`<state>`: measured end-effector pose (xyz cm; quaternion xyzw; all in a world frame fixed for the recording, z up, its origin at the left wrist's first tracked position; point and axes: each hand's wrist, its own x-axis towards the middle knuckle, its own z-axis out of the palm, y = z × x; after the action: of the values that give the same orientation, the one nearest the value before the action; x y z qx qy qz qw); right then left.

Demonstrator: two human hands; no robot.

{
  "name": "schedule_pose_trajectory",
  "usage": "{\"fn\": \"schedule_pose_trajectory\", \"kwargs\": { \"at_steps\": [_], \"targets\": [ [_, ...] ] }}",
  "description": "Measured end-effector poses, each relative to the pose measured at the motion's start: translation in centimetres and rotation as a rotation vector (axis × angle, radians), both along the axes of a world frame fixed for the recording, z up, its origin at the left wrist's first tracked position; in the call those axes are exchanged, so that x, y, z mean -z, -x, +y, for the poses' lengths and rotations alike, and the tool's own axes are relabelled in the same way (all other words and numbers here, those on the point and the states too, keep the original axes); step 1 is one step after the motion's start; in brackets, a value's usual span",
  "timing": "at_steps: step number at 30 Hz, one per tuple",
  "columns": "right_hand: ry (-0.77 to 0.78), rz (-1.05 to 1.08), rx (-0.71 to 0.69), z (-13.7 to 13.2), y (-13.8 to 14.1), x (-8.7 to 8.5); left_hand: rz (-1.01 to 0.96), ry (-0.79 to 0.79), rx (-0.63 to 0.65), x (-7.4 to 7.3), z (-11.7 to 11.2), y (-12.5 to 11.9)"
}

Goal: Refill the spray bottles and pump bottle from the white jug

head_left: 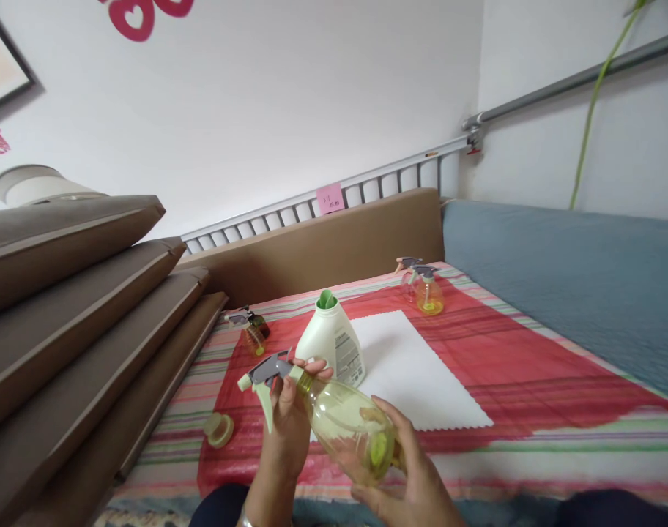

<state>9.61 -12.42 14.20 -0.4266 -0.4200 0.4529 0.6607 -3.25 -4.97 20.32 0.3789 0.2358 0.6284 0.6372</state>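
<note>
I hold a clear yellow-green spray bottle (pixel 345 428) tilted on its side over the near edge of the red cloth (pixel 510 366). My left hand (pixel 287 432) is closed around its neck just below the grey and pale-green trigger head (pixel 262 377). My right hand (pixel 408 476) cups the bottle's rounded base from below. Just behind the bottle stands a white detergent bottle (pixel 334 340) with its green spout uncovered. A pale round cap (pixel 220 429) lies on the cloth at my left.
A white scalloped sheet (pixel 416 373) lies on the red cloth. A small amber spray bottle (pixel 253 333) lies at the back left; an orange one (pixel 428 290) and a clear one (pixel 408 278) stand at the back right. Brown cushions (pixel 75 307) are stacked at left, blue bedding (pixel 576 278) at right.
</note>
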Motion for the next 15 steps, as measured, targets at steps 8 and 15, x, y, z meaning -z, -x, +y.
{"fn": "schedule_pose_trajectory", "kwargs": {
  "at_steps": [8,15],
  "targets": [
    [-0.005,-0.168,0.077,-0.17,-0.38,0.29,0.037,-0.049,0.02,0.5,0.22,0.1],
    [0.044,0.264,-0.214,0.42,-0.05,0.34,0.035,-0.005,0.104,0.42,0.32,0.43]
  ]
}}
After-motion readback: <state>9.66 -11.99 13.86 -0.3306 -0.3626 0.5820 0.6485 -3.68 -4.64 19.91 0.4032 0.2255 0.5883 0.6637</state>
